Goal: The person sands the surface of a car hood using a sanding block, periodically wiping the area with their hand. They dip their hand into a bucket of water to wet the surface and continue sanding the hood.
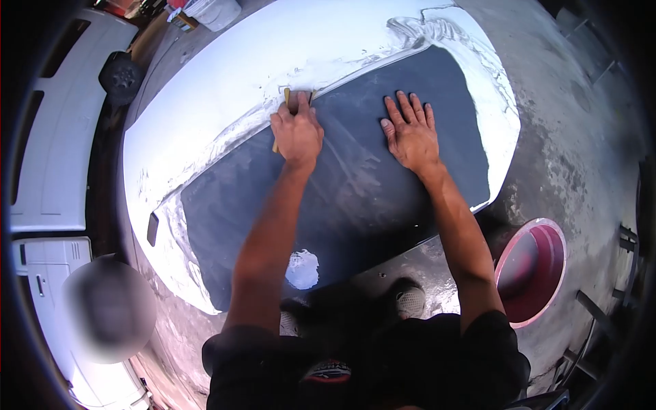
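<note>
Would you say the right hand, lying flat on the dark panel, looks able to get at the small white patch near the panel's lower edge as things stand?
Probably yes: the right hand rests open and empty on the dark sanded panel, and the bare surface between it and the white patch holds nothing. The left hand grips a tan sanding block further up.

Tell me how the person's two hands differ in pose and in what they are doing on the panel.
The left hand is curled, gripping a tan sanding block; the right hand holds nothing and lies flat with its fingers spread. The left hand sits at the edge where the dark patch meets the white part of the panel; the right hand rests wholly on the dark patch. Both are bare and press on the same panel.
</note>
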Motion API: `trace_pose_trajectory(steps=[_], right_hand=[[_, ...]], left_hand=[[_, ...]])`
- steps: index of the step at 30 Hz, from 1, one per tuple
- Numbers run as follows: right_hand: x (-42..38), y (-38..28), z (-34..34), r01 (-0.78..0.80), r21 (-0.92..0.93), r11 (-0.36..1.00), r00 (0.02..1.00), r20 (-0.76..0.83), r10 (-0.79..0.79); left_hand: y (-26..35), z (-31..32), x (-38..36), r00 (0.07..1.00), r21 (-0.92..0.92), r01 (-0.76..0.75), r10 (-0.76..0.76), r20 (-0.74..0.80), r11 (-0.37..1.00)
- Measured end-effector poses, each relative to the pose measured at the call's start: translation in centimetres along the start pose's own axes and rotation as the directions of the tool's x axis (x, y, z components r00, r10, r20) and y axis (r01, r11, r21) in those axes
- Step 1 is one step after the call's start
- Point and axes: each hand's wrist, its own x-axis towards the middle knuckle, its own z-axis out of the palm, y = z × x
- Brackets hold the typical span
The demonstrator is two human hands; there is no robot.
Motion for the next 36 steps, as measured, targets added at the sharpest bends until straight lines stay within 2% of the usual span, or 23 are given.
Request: trace_pose_trajectory(steps=[3, 5, 6, 8, 9, 10, 11, 12, 13, 14, 15, 16, 17, 19, 22, 25, 27, 29, 31, 32, 34, 35, 36], right_hand=[[-0.5, -0.5, -0.8, 0.008, -0.058, 0.998, 1.000, -0.008, -0.008], [-0.7, -1.0, -1.0, -0.014, -0.091, 0.996, 1.000, -0.003, 0.014], [-0.8, -0.9, -0.9, -0.013, -0.101, 0.995, 1.000, -0.001, 0.013], [-0.7, -0.4, -0.8, -0.033, 0.006, 0.999, 0.999, 0.006, 0.033], [-1.2, -0.4, -1.5, -0.030, -0.009, 1.000, 1.000, 0.004, 0.030], [-1.6, -0.8, -2.6, -0.075, 0.104, 0.992, 0.996, 0.062, 0.069], [-1.8, -1.4, -3.6, -0.123, 0.214, 0.969, 0.988, 0.121, 0.098], [-2.4, -3.2, -5.7, -0.117, 0.204, 0.972, 0.989, 0.116, 0.095], [-3.3, -6.0, -8.5, -0.288, 0.255, 0.923, 0.929, 0.307, 0.205], [-4.3, -8.3, -10.0, -0.460, 0.267, 0.847, 0.821, 0.492, 0.290], [-5.5, -9.5, -9.3, -0.368, 0.261, 0.893, 0.869, 0.439, 0.230], [-6.3, -10.4, -8.2, -0.272, 0.247, 0.930, 0.909, 0.384, 0.163], [-6.5, -11.5, -7.5, -0.274, 0.232, 0.934, 0.909, 0.379, 0.173], [-6.1, -13.5, -6.2, -0.122, 0.143, 0.982, 0.967, 0.241, 0.085], [-4.8, -15.9, -4.6, -0.008, 0.044, 0.999, 0.974, 0.225, -0.002], [-3.7, -17.2, -1.4, 0.055, 0.025, 0.998, 0.988, 0.143, -0.058], [-3.9, -16.4, -0.1, 0.084, 0.014, 0.996, 0.989, 0.119, -0.085], [-5.3, -15.3, 0.1, 0.309, 0.036, 0.951, 0.950, 0.033, -0.310], [-9.1, -14.4, -1.4, 0.409, 0.081, 0.909, 0.891, 0.179, -0.417], [-10.5, -13.6, -1.9, 0.422, 0.061, 0.905, 0.885, 0.191, -0.425], [-11.6, -11.1, -2.2, 0.654, 0.142, 0.743, 0.739, 0.089, -0.668], [-10.2, -9.3, -1.8, 0.665, 0.147, 0.732, 0.726, 0.100, -0.680], [-7.5, -7.3, -1.4, 0.578, -0.031, 0.816, 0.816, 0.046, -0.576]], left_hand=[[3.8, -3.0, -4.6, 0.999, -0.100, -0.046, 0.047, 0.010, 0.994], [7.6, -4.5, -9.6, 0.990, -0.175, -0.005, 0.030, 0.140, 0.985], [8.6, -4.7, -10.4, 0.990, -0.185, -0.002, 0.028, 0.140, 0.983], [10.1, -5.0, -10.8, 0.982, -0.216, 0.087, -0.047, 0.185, 0.973], [10.3, -5.7, -10.1, 0.939, -0.177, 0.133, -0.067, 0.339, 0.975], [9.8, -6.3, -10.0, 0.941, -0.191, 0.133, -0.064, 0.331, 0.973], [8.7, -6.9, -9.6, 0.939, -0.436, 0.197, -0.041, 0.341, 0.878], [7.3, -7.7, -9.4, 0.937, -0.647, 0.252, -0.014, 0.350, 0.720], [4.9, -8.9, -9.0, 0.947, -0.602, 0.152, 0.060, 0.317, 0.784], [2.5, -9.4, -8.9, 0.971, -0.486, 0.031, 0.089, 0.221, 0.874], [-1.2, -8.3, -8.8, 0.971, -0.402, -0.138, 0.204, 0.126, 0.905], [-4.7, -7.5, -9.1, 0.957, -0.210, -0.198, 0.235, 0.169, 0.957], [-7.6, -7.2, -9.4, 0.942, -0.014, -0.259, 0.255, 0.216, 0.966], [-11.3, -8.2, -9.7, 0.940, -0.004, -0.209, 0.202, 0.276, 0.978], [-13.0, -8.9, -9.7, 0.943, 0.003, -0.116, 0.110, 0.316, 0.993], [-13.6, -8.8, -8.9, 0.937, 0.014, -0.100, 0.089, 0.338, 0.995], [-14.7, -8.2, -8.0, 0.945, 0.006, -0.035, 0.031, 0.324, 0.999], [-14.8, -8.6, -6.9, 0.926, 0.056, 0.058, -0.075, 0.370, 0.997], [-15.2, -7.9, -6.5, 0.927, 0.051, 0.099, -0.110, 0.358, 0.994], [-15.4, -7.6, -6.6, 0.922, 0.077, 0.131, -0.150, 0.357, 0.988], [-15.3, -8.0, -6.2, 0.922, 0.059, 0.140, -0.152, 0.357, 0.988], [-15.3, -8.2, -6.2, 0.919, 0.062, 0.124, -0.139, 0.369, 0.990], [-15.3, -8.3, -6.4, 0.913, 0.069, 0.108, -0.126, 0.388, 0.992]])
